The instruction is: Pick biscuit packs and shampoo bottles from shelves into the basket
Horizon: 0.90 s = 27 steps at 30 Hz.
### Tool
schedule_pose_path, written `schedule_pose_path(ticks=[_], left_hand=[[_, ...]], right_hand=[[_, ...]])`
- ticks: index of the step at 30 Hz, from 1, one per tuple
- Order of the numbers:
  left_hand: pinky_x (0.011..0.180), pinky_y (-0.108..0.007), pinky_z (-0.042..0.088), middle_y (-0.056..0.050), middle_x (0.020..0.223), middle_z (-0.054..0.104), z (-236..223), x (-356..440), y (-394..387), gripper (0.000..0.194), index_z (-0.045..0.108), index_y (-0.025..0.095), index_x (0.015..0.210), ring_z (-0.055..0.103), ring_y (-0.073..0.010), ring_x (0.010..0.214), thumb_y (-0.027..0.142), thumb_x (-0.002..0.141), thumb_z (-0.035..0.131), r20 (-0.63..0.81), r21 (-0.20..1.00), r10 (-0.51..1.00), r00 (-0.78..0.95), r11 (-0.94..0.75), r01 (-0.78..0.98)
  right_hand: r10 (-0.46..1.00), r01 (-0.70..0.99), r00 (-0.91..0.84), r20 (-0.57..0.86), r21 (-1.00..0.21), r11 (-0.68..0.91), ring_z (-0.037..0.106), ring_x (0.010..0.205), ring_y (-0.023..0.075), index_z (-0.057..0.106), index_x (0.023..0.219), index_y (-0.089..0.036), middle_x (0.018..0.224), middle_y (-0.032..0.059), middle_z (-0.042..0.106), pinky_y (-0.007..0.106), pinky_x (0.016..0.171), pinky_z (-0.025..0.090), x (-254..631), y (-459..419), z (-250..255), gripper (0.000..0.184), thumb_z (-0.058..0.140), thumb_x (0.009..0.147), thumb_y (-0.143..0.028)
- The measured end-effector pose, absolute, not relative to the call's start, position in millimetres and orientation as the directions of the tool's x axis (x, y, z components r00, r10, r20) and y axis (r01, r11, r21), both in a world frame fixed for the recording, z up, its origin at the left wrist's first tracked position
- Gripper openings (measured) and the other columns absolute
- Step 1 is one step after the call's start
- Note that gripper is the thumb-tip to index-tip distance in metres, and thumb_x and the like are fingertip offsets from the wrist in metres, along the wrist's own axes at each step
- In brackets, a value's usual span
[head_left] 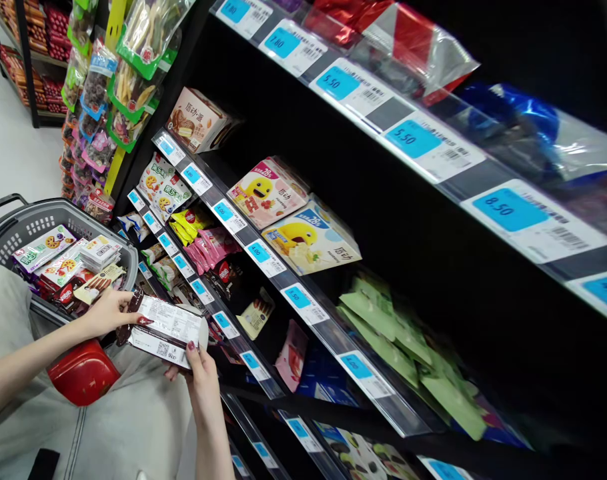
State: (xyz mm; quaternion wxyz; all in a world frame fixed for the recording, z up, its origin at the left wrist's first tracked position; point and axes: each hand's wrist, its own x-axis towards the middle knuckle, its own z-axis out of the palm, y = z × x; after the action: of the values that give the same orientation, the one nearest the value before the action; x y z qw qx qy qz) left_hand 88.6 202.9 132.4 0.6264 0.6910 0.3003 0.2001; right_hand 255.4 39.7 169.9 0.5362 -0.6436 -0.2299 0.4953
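Observation:
Between my two hands is a dark brown snack packet (pixel 166 328), its white printed back turned up toward me. My left hand (pixel 108 312) pinches the packet's left end, thumb on top. At the other end, my right hand (pixel 199 370) grips the lower right corner with the thumb over the edge. The packet is held above my lap, close to the shelf front. Just left of it stands a grey shopping basket (pixel 128 257) with several snack packets in it, among them a white and purple biscuit packet (pixel 44 248).
Black shelves with price tags (pixel 267 259) slant along my right side. They carry pink (pixel 268 190) and yellow-and-white snack boxes (pixel 311 237) and green packets (pixel 383 327). Hanging snack bags (pixel 138 50) are at the upper left. A red basket part (pixel 83 373) lies by my legs.

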Motion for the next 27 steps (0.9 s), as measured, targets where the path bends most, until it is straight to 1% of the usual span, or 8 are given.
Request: schedule_pose_path(ticks=[5, 8, 14, 18, 21, 23, 27], left_hand=[[0.057, -0.022, 0.042, 0.000, 0.059, 0.060, 131.6, 88.9, 202.6, 0.035, 0.068, 0.012, 0.070, 0.052, -0.0136, 0.059, 0.047, 0.070, 0.069, -0.108, 0.984, 0.669, 0.735, -0.032, 0.174], [0.057, -0.022, 0.041, 0.001, 0.058, 0.059, 131.6, 89.0, 202.6, 0.035, 0.069, 0.012, 0.072, 0.051, -0.0132, 0.058, 0.047, 0.070, 0.069, -0.111, 0.985, 0.664, 0.739, -0.025, 0.170], [0.055, -0.021, 0.038, 0.002, 0.058, 0.058, 132.6, 88.9, 202.8, 0.036, 0.070, 0.011, 0.076, 0.048, -0.0121, 0.057, 0.047, 0.070, 0.068, -0.114, 0.985, 0.660, 0.742, -0.025, 0.173], [0.053, -0.021, 0.034, 0.002, 0.059, 0.055, 134.2, 89.3, 202.5, 0.037, 0.069, 0.011, 0.076, 0.044, -0.0111, 0.056, 0.047, 0.069, 0.068, -0.126, 0.984, 0.657, 0.743, -0.012, 0.178], [0.052, -0.021, 0.030, 0.003, 0.058, 0.052, 135.2, 89.7, 202.5, 0.038, 0.070, 0.011, 0.077, 0.041, -0.0106, 0.055, 0.048, 0.068, 0.069, -0.130, 0.983, 0.651, 0.748, -0.013, 0.183], [0.052, -0.021, 0.030, 0.003, 0.058, 0.052, 135.7, 89.8, 202.5, 0.039, 0.070, 0.011, 0.079, 0.041, -0.0107, 0.056, 0.049, 0.069, 0.068, -0.123, 0.984, 0.644, 0.755, -0.020, 0.178], [0.052, -0.021, 0.031, 0.002, 0.059, 0.053, 136.8, 90.1, 202.2, 0.040, 0.071, 0.011, 0.083, 0.042, -0.0108, 0.055, 0.049, 0.070, 0.068, -0.120, 0.985, 0.637, 0.761, -0.017, 0.169]], right_hand=[[0.828, -0.225, 0.402, -0.390, -0.919, -0.323, 0.056, 0.042, 0.0159, 0.062, 0.086, -0.016, 0.060, 0.0061, 0.067, 0.027, 0.045, 0.041, 256.2, 39.7, 168.3, 0.047, 0.062, 0.077, -0.062], [0.826, -0.222, 0.409, -0.387, -0.921, -0.321, 0.055, 0.042, 0.0155, 0.062, 0.085, -0.016, 0.060, 0.0057, 0.067, 0.027, 0.045, 0.041, 256.1, 41.0, 169.4, 0.047, 0.062, 0.078, -0.063], [0.825, -0.201, 0.423, -0.374, -0.927, -0.317, 0.055, 0.043, 0.0156, 0.062, 0.075, -0.016, 0.058, 0.0055, 0.065, 0.027, 0.045, 0.040, 253.2, 40.8, 174.9, 0.047, 0.059, 0.080, -0.063], [0.820, -0.196, 0.431, -0.377, -0.926, -0.323, 0.057, 0.045, 0.0179, 0.063, 0.077, -0.017, 0.058, 0.0060, 0.065, 0.029, 0.047, 0.042, 250.8, 39.3, 179.1, 0.044, 0.058, 0.081, -0.061], [0.818, -0.176, 0.450, -0.360, -0.933, -0.314, 0.059, 0.046, 0.0206, 0.063, 0.081, -0.018, 0.056, 0.0050, 0.065, 0.032, 0.047, 0.044, 251.3, 39.1, 181.1, 0.045, 0.062, 0.077, -0.062], [0.820, -0.159, 0.458, -0.344, -0.939, -0.305, 0.061, 0.050, 0.0226, 0.063, 0.085, -0.018, 0.056, 0.0047, 0.065, 0.033, 0.047, 0.045, 252.8, 39.1, 182.0, 0.046, 0.064, 0.076, -0.062], [0.823, -0.142, 0.459, -0.335, -0.942, -0.305, 0.065, 0.057, 0.0236, 0.064, 0.087, -0.017, 0.059, 0.0050, 0.066, 0.032, 0.049, 0.047, 255.9, 38.6, 182.8, 0.045, 0.063, 0.078, -0.061]])
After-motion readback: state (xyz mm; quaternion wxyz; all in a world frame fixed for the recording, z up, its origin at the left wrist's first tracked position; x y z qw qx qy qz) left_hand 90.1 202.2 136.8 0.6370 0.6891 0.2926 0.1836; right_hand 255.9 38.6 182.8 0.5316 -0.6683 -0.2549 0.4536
